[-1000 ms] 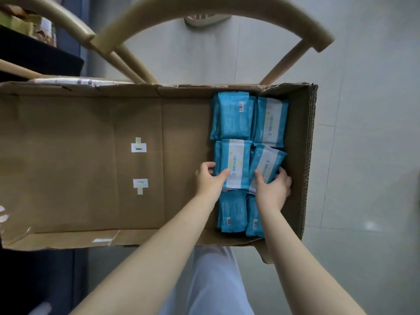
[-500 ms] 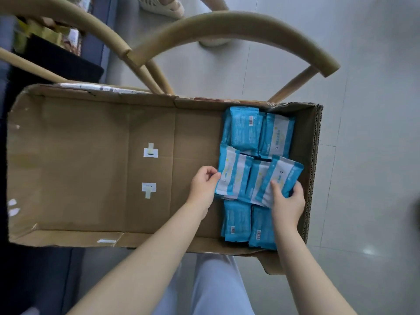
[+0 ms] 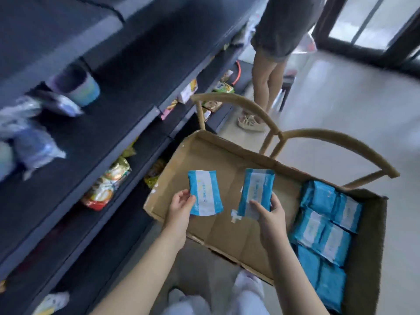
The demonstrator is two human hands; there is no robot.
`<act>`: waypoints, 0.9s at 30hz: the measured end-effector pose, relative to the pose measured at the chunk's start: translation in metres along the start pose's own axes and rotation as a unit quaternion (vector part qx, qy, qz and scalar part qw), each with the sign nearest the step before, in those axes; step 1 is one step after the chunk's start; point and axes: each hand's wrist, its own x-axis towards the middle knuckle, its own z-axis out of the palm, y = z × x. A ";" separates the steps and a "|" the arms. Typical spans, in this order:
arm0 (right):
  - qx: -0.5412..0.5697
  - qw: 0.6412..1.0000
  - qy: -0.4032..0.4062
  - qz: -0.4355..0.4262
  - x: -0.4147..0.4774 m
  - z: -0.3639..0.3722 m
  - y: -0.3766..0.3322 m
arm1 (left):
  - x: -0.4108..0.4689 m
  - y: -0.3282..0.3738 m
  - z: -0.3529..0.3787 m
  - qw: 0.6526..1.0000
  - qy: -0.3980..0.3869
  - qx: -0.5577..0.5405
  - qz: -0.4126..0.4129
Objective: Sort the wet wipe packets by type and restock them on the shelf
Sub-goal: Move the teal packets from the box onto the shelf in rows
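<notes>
The left hand (image 3: 180, 206) pinches a wipe packet (image 3: 205, 193), the right hand (image 3: 271, 215) grips a second packet (image 3: 256, 192), both over the cardboard box (image 3: 227, 235). Spare packets (image 3: 325, 226) lie right of the right fingers.

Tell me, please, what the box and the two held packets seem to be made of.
Box: probably corrugated cardboard, matte brown; creased folds, thick raw edges. Left packet and right packet, pinched in the left hand and right hand: likely soft plastic film, faint sheen, crimped ends.
</notes>
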 end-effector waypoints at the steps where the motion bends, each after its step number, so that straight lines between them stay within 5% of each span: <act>1: 0.012 1.000 -0.027 -0.001 -0.019 0.027 -0.005 | -0.011 0.016 -0.032 1.000 0.006 -0.024 0.014; 7: 0.020 0.980 -0.198 -0.025 -0.117 0.161 -0.055 | -0.094 0.097 -0.202 0.987 0.044 -0.121 0.092; 15: 0.028 0.915 -0.385 -0.121 -0.202 0.308 -0.157 | -0.174 0.181 -0.323 0.943 0.122 -0.210 0.227; 21: 0.063 0.872 -0.466 -0.135 -0.222 0.408 -0.193 | -0.194 0.229 -0.396 0.919 0.162 -0.231 0.276; 27: -0.008 0.838 -0.530 -0.129 -0.225 0.514 -0.193 | -0.167 0.251 -0.462 0.879 0.284 -0.249 0.292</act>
